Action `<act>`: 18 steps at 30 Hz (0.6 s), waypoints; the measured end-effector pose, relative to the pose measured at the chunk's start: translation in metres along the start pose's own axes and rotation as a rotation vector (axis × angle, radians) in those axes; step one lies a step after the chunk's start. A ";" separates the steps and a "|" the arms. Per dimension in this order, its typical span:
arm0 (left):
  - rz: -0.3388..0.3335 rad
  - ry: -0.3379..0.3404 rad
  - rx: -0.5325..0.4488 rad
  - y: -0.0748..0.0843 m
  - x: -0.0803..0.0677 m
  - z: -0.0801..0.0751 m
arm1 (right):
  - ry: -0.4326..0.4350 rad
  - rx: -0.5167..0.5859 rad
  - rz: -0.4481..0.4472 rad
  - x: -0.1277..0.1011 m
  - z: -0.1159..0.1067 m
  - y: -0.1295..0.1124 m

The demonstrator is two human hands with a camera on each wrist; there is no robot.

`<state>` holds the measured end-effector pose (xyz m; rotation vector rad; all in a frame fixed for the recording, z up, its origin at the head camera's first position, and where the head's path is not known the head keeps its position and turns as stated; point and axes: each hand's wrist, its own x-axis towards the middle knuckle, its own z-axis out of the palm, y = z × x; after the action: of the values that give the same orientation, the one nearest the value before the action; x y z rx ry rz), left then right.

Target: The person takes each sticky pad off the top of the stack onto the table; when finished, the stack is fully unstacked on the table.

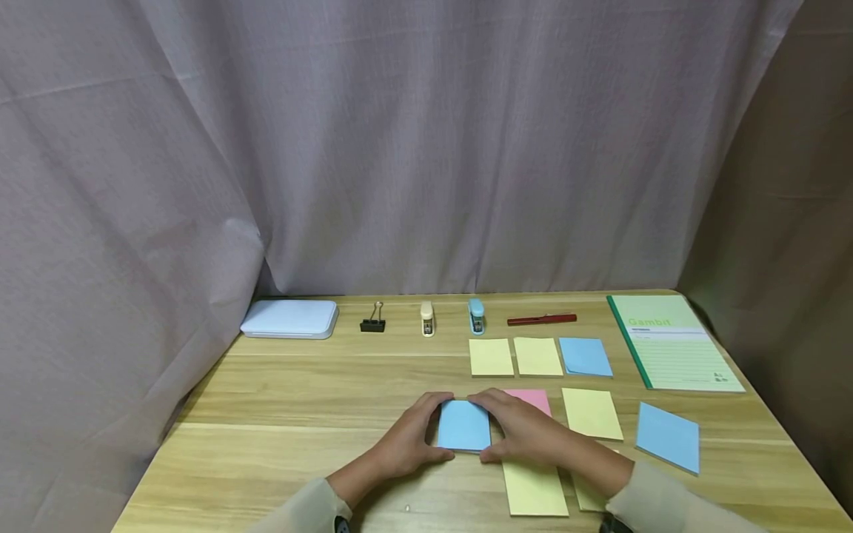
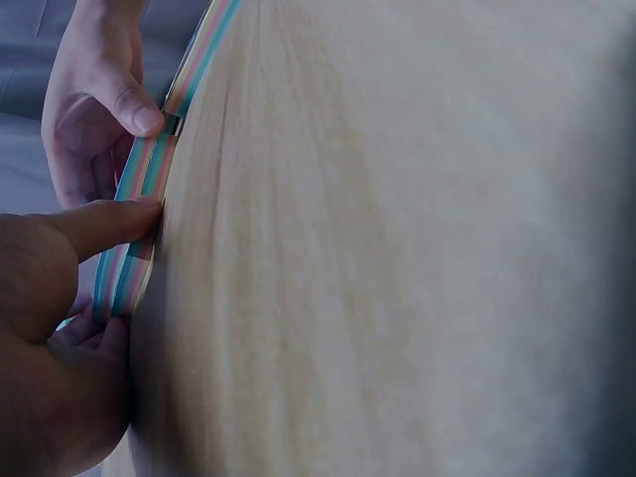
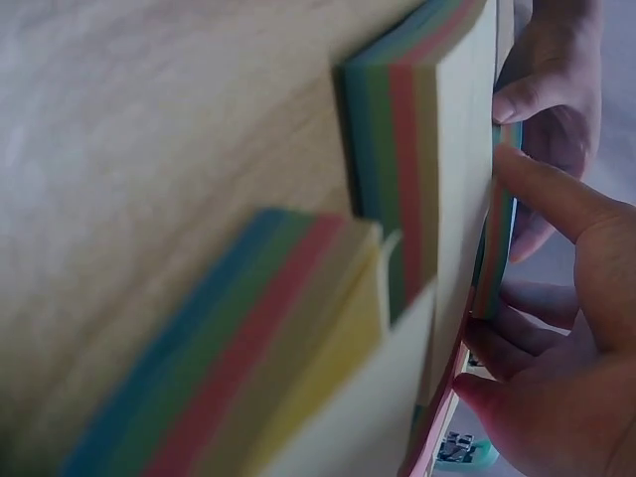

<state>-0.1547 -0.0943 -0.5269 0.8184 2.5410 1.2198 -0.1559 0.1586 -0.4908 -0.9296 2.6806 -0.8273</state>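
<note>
Both the left hand [image 1: 406, 440] and right hand [image 1: 526, 433] pinched a blue-topped sticky-note pad [image 1: 464, 425] on the counter [image 1: 300, 414]; uneven squeezing risked fanning its layers.

Both forearms, in pale sleeves, reach forward low over the surface and angle inward until the hands nearly meet. The left hand [image 1: 406, 437] curls its fingers and thumb inward in a pinch on one side. The right hand [image 1: 526, 433] mirrors it, thumb and fingers bent, knuckles up.
</note>
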 end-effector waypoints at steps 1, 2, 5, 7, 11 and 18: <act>-0.002 0.000 0.001 0.000 0.000 0.000 | 0.002 -0.008 -0.003 0.000 0.000 0.000; -0.003 0.001 0.002 0.000 0.000 0.000 | 0.005 -0.013 -0.006 0.000 0.001 -0.001; -0.007 0.001 0.004 0.000 0.000 0.000 | 0.011 -0.022 -0.015 -0.001 0.000 -0.002; -0.011 -0.001 0.007 0.000 0.000 0.000 | 0.015 -0.022 -0.018 -0.001 -0.001 -0.003; -0.016 -0.003 0.007 0.000 0.000 0.000 | 0.027 -0.025 -0.027 -0.005 -0.007 -0.002; -0.007 0.002 0.001 0.001 -0.001 0.000 | 0.024 0.044 -0.014 -0.027 -0.024 0.002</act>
<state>-0.1536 -0.0939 -0.5260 0.8080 2.5444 1.2174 -0.1442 0.1876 -0.4723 -0.9352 2.6679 -0.9017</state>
